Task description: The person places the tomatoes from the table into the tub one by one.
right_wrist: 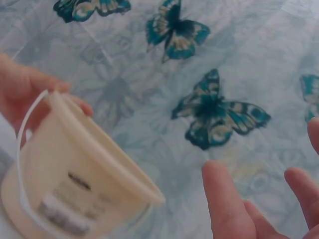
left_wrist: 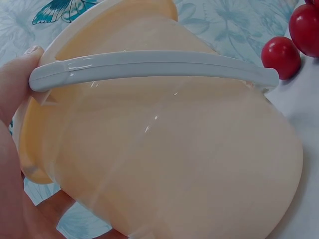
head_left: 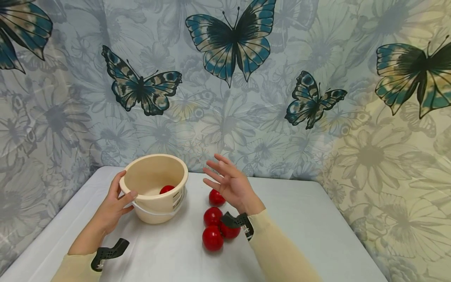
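A cream plastic bucket [head_left: 155,207] with a white handle [left_wrist: 159,64] stands on the left of the table, tilted slightly. My left hand [head_left: 114,205] grips its rim at the left, thumb at the near side of the rim and fingers around the outer wall. Inside the bucket lies a glossy red ball [head_left: 166,189]. To the right, my right hand [head_left: 234,188] is raised with fingers spread and holds nothing. Below and behind it, several similar red balls [head_left: 213,238] sit close together on the table, one partly hidden by the hand.
A white cloth covers the table [head_left: 289,219]. Behind it hangs a fabric backdrop [head_left: 229,129] printed with flowers and butterflies. Black straps with camera mounts [head_left: 109,250] sit on both wrists. A printed label [right_wrist: 65,214] shows on the bucket's side.
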A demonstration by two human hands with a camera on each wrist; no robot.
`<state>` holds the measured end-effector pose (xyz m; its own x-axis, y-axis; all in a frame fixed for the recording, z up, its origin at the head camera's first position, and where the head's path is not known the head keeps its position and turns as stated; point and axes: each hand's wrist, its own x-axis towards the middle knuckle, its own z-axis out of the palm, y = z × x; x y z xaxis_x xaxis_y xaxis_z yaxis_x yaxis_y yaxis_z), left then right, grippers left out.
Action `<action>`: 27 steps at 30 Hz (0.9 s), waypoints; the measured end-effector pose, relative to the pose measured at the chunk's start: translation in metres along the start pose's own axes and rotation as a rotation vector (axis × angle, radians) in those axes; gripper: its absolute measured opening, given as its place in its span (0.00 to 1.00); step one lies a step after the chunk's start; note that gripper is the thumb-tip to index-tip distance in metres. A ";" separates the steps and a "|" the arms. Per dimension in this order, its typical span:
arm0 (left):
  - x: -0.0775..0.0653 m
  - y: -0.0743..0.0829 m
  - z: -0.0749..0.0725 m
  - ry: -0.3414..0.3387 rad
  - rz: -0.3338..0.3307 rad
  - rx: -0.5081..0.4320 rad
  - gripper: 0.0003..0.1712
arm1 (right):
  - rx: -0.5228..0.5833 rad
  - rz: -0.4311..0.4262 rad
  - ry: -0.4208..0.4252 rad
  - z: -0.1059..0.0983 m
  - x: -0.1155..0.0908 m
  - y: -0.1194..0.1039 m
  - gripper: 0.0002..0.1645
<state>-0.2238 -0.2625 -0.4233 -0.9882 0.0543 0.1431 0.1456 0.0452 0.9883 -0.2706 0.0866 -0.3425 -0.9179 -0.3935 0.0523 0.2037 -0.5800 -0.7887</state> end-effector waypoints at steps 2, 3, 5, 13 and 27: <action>0.000 0.000 0.001 0.002 -0.003 -0.002 0.49 | -0.002 -0.012 0.009 -0.019 -0.012 -0.004 0.34; 0.000 -0.001 0.001 0.002 -0.004 -0.002 0.48 | -0.003 -0.016 0.015 -0.029 -0.018 -0.005 0.34; 0.000 -0.001 0.001 0.003 -0.006 -0.003 0.48 | -0.016 -0.021 0.026 -0.050 -0.031 -0.008 0.34; 0.001 -0.003 0.001 0.006 0.001 -0.005 0.48 | -0.049 -0.023 0.138 -0.118 -0.076 -0.019 0.36; 0.001 -0.002 0.002 0.020 -0.013 0.008 0.48 | -0.370 0.053 0.129 -0.205 -0.092 0.002 0.36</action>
<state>-0.2246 -0.2608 -0.4256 -0.9908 0.0336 0.1309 0.1326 0.0535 0.9897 -0.2553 0.2683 -0.4747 -0.9495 -0.3093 -0.0529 0.1367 -0.2560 -0.9570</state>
